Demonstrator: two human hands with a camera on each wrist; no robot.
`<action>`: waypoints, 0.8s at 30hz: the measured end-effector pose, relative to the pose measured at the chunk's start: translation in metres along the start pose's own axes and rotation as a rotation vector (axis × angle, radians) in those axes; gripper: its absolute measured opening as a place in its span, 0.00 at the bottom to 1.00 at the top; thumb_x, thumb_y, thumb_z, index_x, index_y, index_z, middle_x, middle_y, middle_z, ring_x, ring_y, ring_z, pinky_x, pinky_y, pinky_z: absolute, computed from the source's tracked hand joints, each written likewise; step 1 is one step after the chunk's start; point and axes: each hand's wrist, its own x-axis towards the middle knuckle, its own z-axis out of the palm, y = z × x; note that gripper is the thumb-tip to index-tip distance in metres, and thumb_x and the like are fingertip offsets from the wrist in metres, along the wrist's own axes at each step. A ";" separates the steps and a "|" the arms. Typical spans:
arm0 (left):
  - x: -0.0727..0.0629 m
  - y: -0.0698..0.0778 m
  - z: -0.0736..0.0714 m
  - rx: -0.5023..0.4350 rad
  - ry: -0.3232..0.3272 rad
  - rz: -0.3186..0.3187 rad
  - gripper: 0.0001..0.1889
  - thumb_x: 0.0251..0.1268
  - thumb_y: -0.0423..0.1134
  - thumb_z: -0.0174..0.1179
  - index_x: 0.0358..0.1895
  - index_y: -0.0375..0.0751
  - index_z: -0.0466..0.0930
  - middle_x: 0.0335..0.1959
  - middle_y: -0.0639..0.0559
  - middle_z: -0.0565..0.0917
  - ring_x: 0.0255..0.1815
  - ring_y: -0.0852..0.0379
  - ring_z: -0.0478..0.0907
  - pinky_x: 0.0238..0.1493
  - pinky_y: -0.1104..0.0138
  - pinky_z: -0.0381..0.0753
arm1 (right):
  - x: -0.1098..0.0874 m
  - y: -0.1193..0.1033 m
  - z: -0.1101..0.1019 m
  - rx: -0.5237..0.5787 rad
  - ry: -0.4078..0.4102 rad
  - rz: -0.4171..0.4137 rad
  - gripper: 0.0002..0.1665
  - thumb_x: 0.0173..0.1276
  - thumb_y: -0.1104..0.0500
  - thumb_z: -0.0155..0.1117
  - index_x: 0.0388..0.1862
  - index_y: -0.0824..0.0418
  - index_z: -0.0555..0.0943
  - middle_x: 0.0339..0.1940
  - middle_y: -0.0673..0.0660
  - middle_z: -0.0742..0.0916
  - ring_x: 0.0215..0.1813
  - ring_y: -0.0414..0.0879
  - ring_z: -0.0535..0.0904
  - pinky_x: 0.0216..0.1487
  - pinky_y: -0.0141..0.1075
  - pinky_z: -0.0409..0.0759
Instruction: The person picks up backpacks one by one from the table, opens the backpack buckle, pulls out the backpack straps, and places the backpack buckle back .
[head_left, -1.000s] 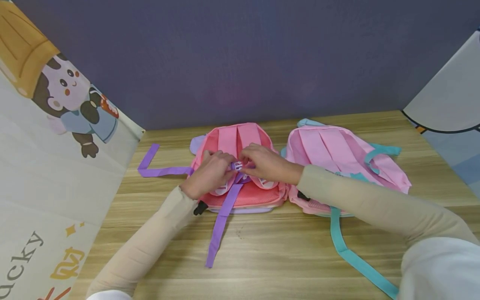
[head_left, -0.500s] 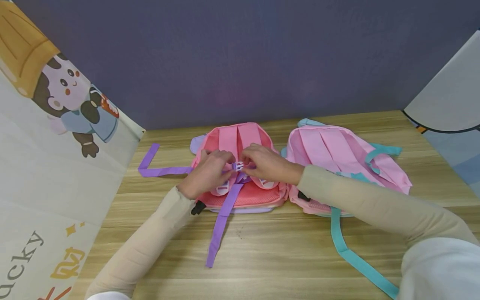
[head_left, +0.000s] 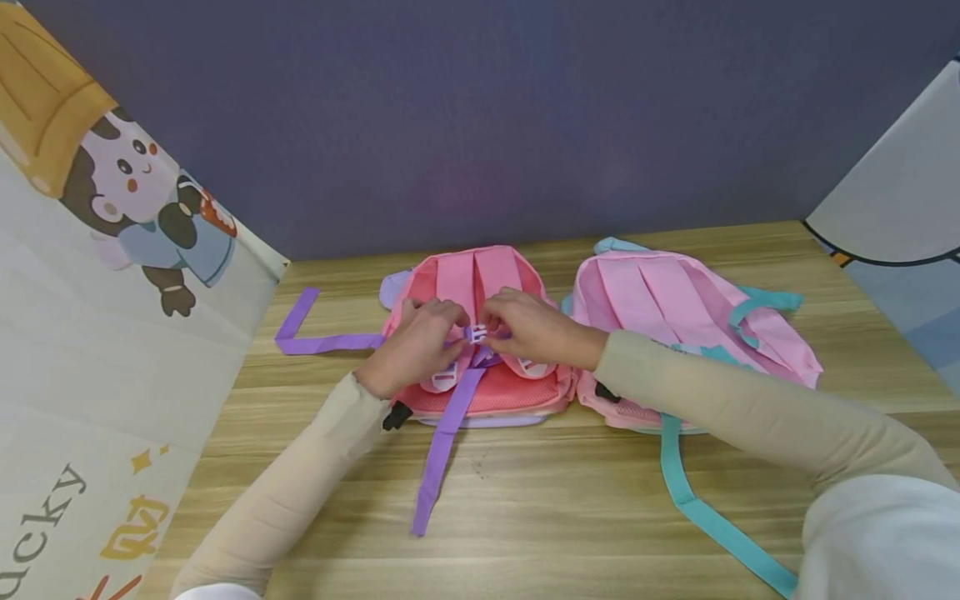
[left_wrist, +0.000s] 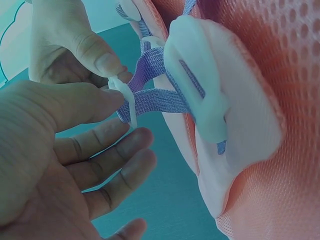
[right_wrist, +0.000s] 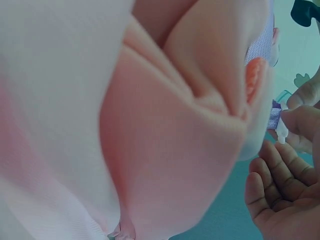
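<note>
A coral-pink backpack (head_left: 510, 392) lies on the table with its shoulder straps facing up. Over its middle, both hands pinch a small white plastic strap buckle (head_left: 477, 333) threaded with purple webbing (left_wrist: 160, 101). The left hand (head_left: 416, 346) holds it from the left between thumb and index finger, its other fingers spread loosely in the left wrist view. From the right side, the right hand (head_left: 540, 325) grips the buckle with thumb and fingertips. A white ladder-lock adjuster (left_wrist: 200, 85) sits on the shoulder-strap end beside them. In the right wrist view, pink fabric fills much of the frame.
A lighter pink backpack (head_left: 645, 292) lies close on the right, with a teal strap (head_left: 701, 512) trailing to the front. One purple strap (head_left: 448, 442) hangs toward the front; another purple strap (head_left: 330, 342) stretches left. A dark wall (head_left: 480, 125) stands behind the wooden table (head_left: 562, 517).
The left hand has shifted slightly left and down, and more of the white buckle shows between the hands. The right hand stays nearly in place. Both backpacks lie as before.
</note>
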 end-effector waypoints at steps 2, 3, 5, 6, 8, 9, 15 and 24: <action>0.000 0.000 0.000 0.004 0.006 0.002 0.10 0.56 0.36 0.67 0.40 0.40 0.79 0.37 0.52 0.81 0.39 0.55 0.74 0.43 0.55 0.59 | 0.000 0.000 0.000 -0.003 0.003 -0.002 0.12 0.58 0.55 0.71 0.36 0.58 0.79 0.30 0.51 0.79 0.36 0.45 0.74 0.36 0.32 0.73; 0.000 0.000 0.000 0.003 0.007 0.002 0.10 0.56 0.36 0.67 0.40 0.40 0.79 0.37 0.52 0.81 0.39 0.55 0.74 0.43 0.54 0.59 | 0.000 0.000 0.001 -0.004 0.005 -0.002 0.12 0.58 0.55 0.71 0.36 0.58 0.79 0.30 0.51 0.79 0.35 0.45 0.74 0.36 0.32 0.73; 0.000 0.000 0.001 0.001 0.010 0.002 0.09 0.56 0.36 0.67 0.39 0.39 0.79 0.36 0.51 0.81 0.38 0.55 0.74 0.43 0.54 0.59 | -0.001 0.000 0.001 -0.003 0.008 -0.003 0.12 0.58 0.56 0.71 0.36 0.58 0.79 0.30 0.50 0.79 0.35 0.45 0.74 0.36 0.32 0.73; 0.000 0.000 0.001 0.001 0.010 0.003 0.09 0.55 0.36 0.67 0.39 0.39 0.80 0.36 0.51 0.81 0.38 0.55 0.74 0.43 0.54 0.59 | -0.001 0.000 0.001 -0.003 0.008 -0.002 0.12 0.57 0.56 0.71 0.36 0.58 0.80 0.30 0.50 0.79 0.35 0.45 0.74 0.35 0.32 0.73; -0.001 0.000 0.001 -0.002 0.010 0.006 0.09 0.55 0.35 0.67 0.38 0.39 0.80 0.36 0.51 0.81 0.38 0.55 0.74 0.43 0.54 0.59 | -0.001 0.000 0.001 -0.004 0.006 0.001 0.11 0.57 0.56 0.71 0.36 0.58 0.80 0.30 0.50 0.79 0.35 0.44 0.74 0.35 0.32 0.73; -0.001 0.000 0.000 -0.004 0.009 0.008 0.09 0.55 0.35 0.67 0.38 0.39 0.80 0.36 0.51 0.81 0.38 0.55 0.74 0.43 0.54 0.59 | -0.001 0.000 0.001 -0.004 0.004 0.002 0.11 0.57 0.56 0.71 0.36 0.58 0.79 0.30 0.50 0.79 0.35 0.44 0.74 0.35 0.32 0.73; -0.001 -0.001 0.000 -0.014 0.003 0.016 0.09 0.54 0.35 0.67 0.37 0.40 0.79 0.35 0.51 0.81 0.38 0.55 0.74 0.43 0.54 0.59 | -0.001 -0.001 0.001 -0.008 -0.005 0.008 0.07 0.59 0.57 0.69 0.33 0.56 0.79 0.28 0.49 0.78 0.33 0.42 0.71 0.35 0.32 0.72; -0.001 -0.002 0.000 -0.021 -0.007 0.033 0.09 0.53 0.36 0.67 0.36 0.40 0.79 0.34 0.51 0.81 0.37 0.55 0.73 0.43 0.54 0.59 | -0.001 -0.001 0.002 -0.003 -0.010 0.015 0.16 0.57 0.53 0.71 0.39 0.60 0.79 0.31 0.52 0.79 0.35 0.43 0.72 0.36 0.33 0.72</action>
